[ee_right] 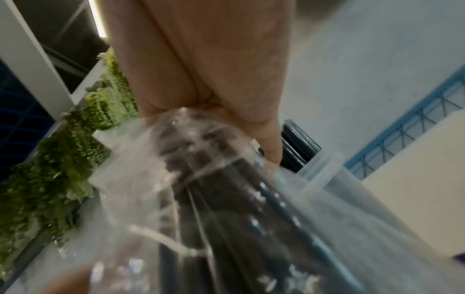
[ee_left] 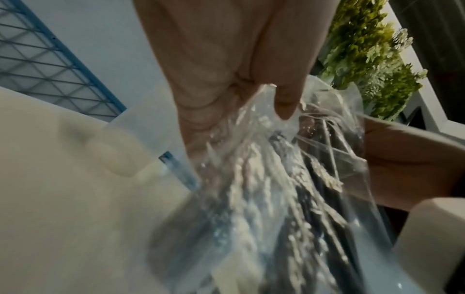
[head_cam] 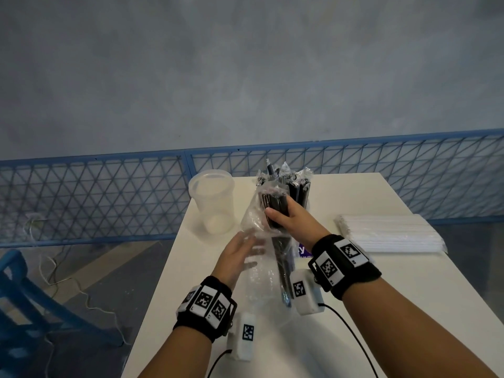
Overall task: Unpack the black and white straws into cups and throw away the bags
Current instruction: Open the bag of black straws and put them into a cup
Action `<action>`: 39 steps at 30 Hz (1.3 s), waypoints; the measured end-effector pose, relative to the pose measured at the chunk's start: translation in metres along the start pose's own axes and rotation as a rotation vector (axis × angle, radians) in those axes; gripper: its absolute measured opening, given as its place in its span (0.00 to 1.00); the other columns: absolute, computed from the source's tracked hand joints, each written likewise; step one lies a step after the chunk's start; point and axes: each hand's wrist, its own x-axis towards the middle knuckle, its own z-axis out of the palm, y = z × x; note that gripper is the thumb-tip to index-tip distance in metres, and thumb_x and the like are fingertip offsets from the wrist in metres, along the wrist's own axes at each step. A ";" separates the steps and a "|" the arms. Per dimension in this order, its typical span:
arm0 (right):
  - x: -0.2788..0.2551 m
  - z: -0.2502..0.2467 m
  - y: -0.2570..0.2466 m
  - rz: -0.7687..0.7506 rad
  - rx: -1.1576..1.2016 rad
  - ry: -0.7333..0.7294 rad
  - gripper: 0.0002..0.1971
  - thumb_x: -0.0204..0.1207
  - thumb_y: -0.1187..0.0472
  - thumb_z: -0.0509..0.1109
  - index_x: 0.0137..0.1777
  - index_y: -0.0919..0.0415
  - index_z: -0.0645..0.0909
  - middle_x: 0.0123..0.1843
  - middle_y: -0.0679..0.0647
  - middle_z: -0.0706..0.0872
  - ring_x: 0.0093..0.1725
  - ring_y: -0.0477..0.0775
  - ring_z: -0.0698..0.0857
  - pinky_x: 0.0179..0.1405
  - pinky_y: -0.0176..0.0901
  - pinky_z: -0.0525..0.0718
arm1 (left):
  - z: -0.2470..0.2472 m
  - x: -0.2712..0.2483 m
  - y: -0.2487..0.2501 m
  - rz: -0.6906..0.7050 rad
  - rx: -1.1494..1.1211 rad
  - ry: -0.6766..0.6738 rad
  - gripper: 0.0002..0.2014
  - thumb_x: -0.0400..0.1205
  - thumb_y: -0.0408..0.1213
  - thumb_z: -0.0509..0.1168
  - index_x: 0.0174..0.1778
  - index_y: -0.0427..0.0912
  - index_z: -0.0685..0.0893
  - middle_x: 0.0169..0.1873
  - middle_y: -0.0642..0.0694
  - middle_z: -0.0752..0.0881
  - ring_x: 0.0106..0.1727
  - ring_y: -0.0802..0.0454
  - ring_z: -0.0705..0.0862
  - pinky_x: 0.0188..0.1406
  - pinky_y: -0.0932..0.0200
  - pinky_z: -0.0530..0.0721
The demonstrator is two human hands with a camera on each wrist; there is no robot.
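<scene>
My right hand (head_cam: 285, 219) grips a bundle of black straws (head_cam: 275, 211) that stands tilted inside a clear plastic bag (head_cam: 256, 271), above the white table (head_cam: 354, 309). The left hand (head_cam: 238, 255) holds the bag's loose left side, fingers showing blurred through the film; in the left wrist view its thumb (ee_left: 284, 103) presses on the bag (ee_left: 251, 199). Behind the right hand a clear cup (head_cam: 298, 186) holds more black straws. An empty translucent cup (head_cam: 211, 203) stands to its left. A sealed pack of white straws (head_cam: 390, 236) lies at the right. The right wrist view is filled by the straws (ee_right: 214, 199) in the film.
A purple label (head_cam: 303, 251) lies on the table by my right wrist. A blue mesh fence (head_cam: 109, 197) runs behind the table's far edge. A blue chair (head_cam: 24, 309) and loose cables stand on the floor to the left.
</scene>
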 end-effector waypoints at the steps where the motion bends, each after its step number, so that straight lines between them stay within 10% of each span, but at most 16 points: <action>1: 0.000 0.000 0.002 0.008 0.014 0.003 0.07 0.80 0.62 0.64 0.57 0.56 0.75 0.44 0.47 0.84 0.41 0.38 0.83 0.42 0.23 0.81 | 0.001 0.000 0.004 0.034 -0.037 0.026 0.15 0.85 0.47 0.54 0.63 0.47 0.78 0.54 0.41 0.87 0.54 0.45 0.86 0.59 0.45 0.80; 6: 0.000 0.003 0.007 0.048 -0.077 -0.134 0.04 0.80 0.58 0.65 0.48 0.58 0.79 0.44 0.52 0.84 0.44 0.46 0.83 0.50 0.36 0.80 | 0.005 0.004 0.017 0.120 -0.144 0.170 0.21 0.84 0.55 0.48 0.59 0.49 0.81 0.49 0.48 0.86 0.50 0.49 0.84 0.54 0.48 0.78; 11: -0.005 0.004 0.004 0.057 -0.149 -0.210 0.09 0.79 0.61 0.66 0.37 0.52 0.76 0.32 0.44 0.79 0.27 0.31 0.78 0.32 0.22 0.75 | 0.003 0.013 0.017 0.157 -0.034 0.250 0.12 0.84 0.44 0.59 0.37 0.46 0.79 0.39 0.43 0.83 0.42 0.46 0.81 0.46 0.51 0.78; 18: -0.005 -0.002 0.005 0.022 -0.055 -0.233 0.09 0.81 0.64 0.63 0.57 0.66 0.79 0.47 0.49 0.87 0.45 0.33 0.86 0.48 0.27 0.82 | 0.001 0.031 0.007 0.046 0.020 0.412 0.15 0.85 0.36 0.56 0.31 0.42 0.70 0.30 0.45 0.80 0.31 0.49 0.81 0.37 0.55 0.74; 29: 0.012 -0.023 -0.038 -0.225 0.609 0.431 0.04 0.83 0.62 0.58 0.50 0.60 0.73 0.37 0.52 0.81 0.37 0.46 0.83 0.43 0.39 0.85 | -0.012 0.034 -0.025 0.008 0.156 0.470 0.16 0.86 0.37 0.54 0.31 0.41 0.70 0.31 0.46 0.79 0.26 0.51 0.76 0.34 0.56 0.74; 39: 0.037 -0.040 -0.046 -0.307 0.282 0.644 0.08 0.82 0.61 0.61 0.60 0.59 0.73 0.41 0.49 0.85 0.42 0.39 0.84 0.53 0.37 0.82 | -0.028 0.025 -0.043 -0.093 -0.046 0.566 0.16 0.87 0.34 0.52 0.33 0.37 0.69 0.32 0.42 0.75 0.26 0.49 0.71 0.27 0.56 0.81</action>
